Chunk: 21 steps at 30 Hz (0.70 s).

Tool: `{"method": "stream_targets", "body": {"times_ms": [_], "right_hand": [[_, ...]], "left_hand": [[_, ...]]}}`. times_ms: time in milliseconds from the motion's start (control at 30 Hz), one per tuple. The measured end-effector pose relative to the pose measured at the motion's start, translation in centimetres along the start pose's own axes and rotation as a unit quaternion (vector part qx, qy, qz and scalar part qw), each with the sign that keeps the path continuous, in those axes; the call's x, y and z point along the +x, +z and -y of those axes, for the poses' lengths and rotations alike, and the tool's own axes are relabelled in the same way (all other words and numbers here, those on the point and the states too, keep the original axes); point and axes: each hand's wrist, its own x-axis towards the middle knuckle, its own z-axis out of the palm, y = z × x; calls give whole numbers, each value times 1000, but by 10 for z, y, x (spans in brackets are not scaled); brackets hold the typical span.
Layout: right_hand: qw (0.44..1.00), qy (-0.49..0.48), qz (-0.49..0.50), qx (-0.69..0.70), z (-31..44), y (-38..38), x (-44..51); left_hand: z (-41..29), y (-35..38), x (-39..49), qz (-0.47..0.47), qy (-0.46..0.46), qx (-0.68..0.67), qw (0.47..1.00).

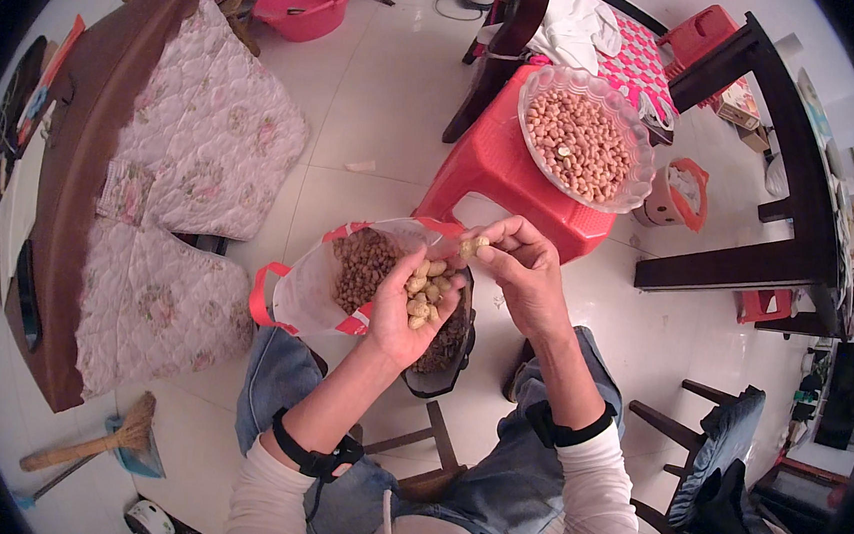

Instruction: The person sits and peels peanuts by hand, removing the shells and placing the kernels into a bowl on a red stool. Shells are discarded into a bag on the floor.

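In my left hand lies a pile of unshelled peanuts, cupped in the palm. Just to its right, the thumb and fingers of my right hand pinch a single peanut pod. A white and red bag stands open beside my left hand, with many small brown peanuts inside. Below my hands, partly hidden, is a dark container of brown shell-like bits. A clear scalloped bowl full of shelled pinkish peanuts rests on a red plastic stool, up and to the right.
A quilted floral cover drapes over furniture at the left. A pink basin is on the tiled floor at the back. A dark wooden table and a small bin stand at the right, a chair at lower right, a hand broom at lower left.
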Motion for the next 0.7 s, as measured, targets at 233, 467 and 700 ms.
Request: {"method": "stream_targets", "body": {"times_ms": [233,467,700], "right_hand": [[1000,17,10,-9,-7,0,-2],[997,18,-16,-79,-6,-3,-8],[990,-10,33,-135,-1,-2,-11]], "left_hand": [[0,1,-1,29,10,81,996],[1,15,-10,44,73,236,968],[4,19,-16,65,49,220,972]]}}
